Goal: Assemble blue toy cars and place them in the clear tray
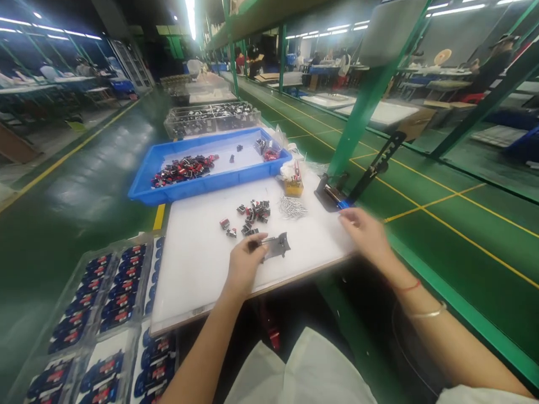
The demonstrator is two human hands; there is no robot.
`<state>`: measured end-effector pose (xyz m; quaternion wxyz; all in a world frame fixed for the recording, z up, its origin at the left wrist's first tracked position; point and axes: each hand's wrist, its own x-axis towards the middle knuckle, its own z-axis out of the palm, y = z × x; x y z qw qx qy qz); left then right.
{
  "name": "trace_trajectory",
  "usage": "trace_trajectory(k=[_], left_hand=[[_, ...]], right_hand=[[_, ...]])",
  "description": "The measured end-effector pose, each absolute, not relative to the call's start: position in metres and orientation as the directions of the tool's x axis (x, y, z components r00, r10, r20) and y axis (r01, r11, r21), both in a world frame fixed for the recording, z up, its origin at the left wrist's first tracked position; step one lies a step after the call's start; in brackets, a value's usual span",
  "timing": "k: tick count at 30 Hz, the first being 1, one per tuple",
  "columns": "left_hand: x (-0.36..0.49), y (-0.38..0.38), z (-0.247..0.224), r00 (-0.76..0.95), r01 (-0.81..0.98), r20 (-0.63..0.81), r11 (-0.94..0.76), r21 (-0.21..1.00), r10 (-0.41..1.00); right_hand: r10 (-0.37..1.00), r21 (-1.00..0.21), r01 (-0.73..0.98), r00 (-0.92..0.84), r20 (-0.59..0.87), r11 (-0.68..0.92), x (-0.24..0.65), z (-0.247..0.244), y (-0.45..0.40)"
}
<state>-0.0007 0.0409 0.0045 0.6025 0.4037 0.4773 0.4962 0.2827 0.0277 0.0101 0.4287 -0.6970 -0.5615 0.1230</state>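
My left hand (245, 261) is closed on the left end of a dark flat plastic part (277, 246) with a raised, curved right end. It is held low over the white tabletop (197, 247). Just beyond it lies a loose pile of small black, red and silver parts (256, 212). My right hand (365, 233) is at the table's right edge, its fingers curled together; what they hold, if anything, is hidden. Close to those fingertips is a blue piece (343, 205) on a black lever-type bench tool (370, 168). Thin silver pins (293, 207) lie heaped in front of a yellow container (293, 187).
A blue tray (177, 194) of small red and black parts stands at the table's far side. Clear plastic trays (95, 345) holding dark blue pieces are at lower left. A green post (357, 120) rises behind the lever tool. People sit at distant benches.
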Motion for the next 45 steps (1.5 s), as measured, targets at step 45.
trace_trajectory(k=[45], left_hand=[[0.018, 0.049, -0.009, 0.03, -0.245, -0.209, 0.21, 0.947, 0.977]], right_hand=[[0.973, -0.379, 0.91, -0.092, 0.212, 0.169, 0.245, 0.011, -0.056]])
